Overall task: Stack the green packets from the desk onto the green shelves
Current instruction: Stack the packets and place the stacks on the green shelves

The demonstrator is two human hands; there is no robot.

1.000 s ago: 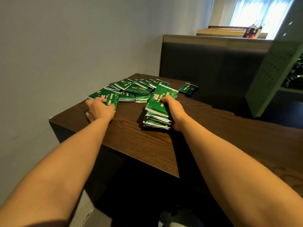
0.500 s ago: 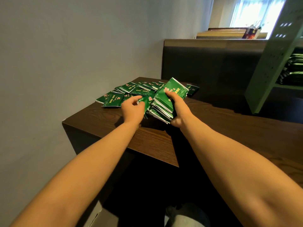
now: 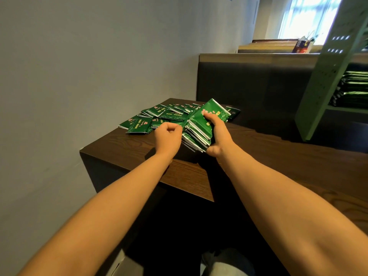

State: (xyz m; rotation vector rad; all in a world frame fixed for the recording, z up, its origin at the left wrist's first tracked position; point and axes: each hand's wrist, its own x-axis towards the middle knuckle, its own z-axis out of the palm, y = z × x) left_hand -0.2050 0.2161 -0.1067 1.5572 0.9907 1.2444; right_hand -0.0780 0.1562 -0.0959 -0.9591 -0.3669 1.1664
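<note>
My right hand (image 3: 219, 136) grips a thick stack of green packets (image 3: 199, 126), tilted up above the dark wooden desk (image 3: 278, 158), thumb on the top packet. My left hand (image 3: 168, 136) is right against the stack's left edge with fingers curled, pinching the edge of a green packet there. Several loose green packets (image 3: 139, 124) lie spread on the desk's far left corner by the wall. The pale green shelves (image 3: 326, 80) stand at the right, with packets stacked on one shelf (image 3: 354, 88).
A grey wall runs along the left of the desk. A dark padded seat back (image 3: 249, 82) rises behind the desk. Beyond it are a bright window and some books (image 3: 302, 45). The desk's near edge is just below my forearms.
My left hand brought a packet from the left pile over to the stack. My right hand lifted and tilted the stack off the desk.
</note>
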